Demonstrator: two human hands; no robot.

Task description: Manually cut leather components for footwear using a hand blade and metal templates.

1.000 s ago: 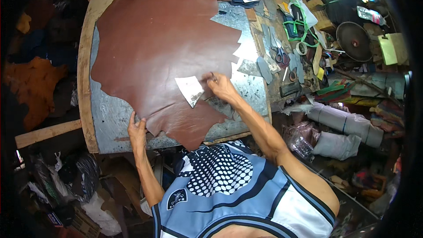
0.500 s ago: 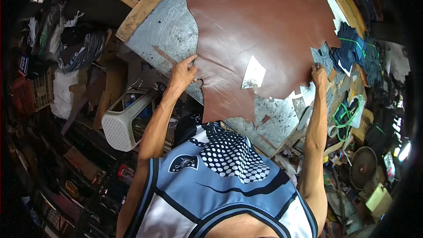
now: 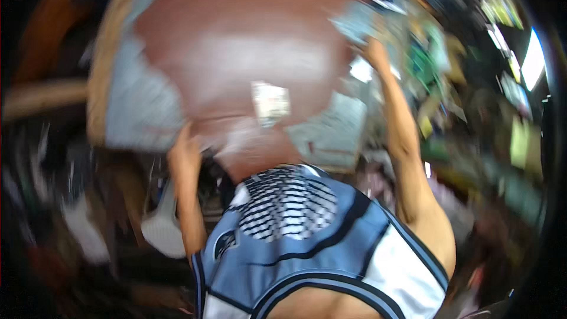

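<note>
Brown hide spread across table, white piece atop. Left hand at near edge, right hand at right edge (both blurred: can't tell opening or grip). Farther right: green-trimmed bag, perhaps, contents smeared.

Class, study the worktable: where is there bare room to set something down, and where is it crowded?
Grey sheet shows bare at left, between wooden edge and brown leather; another patch, mostly bare, lies right of the leather's lower flap. Right of the right hand, blurred clutter leaves little room.
</note>
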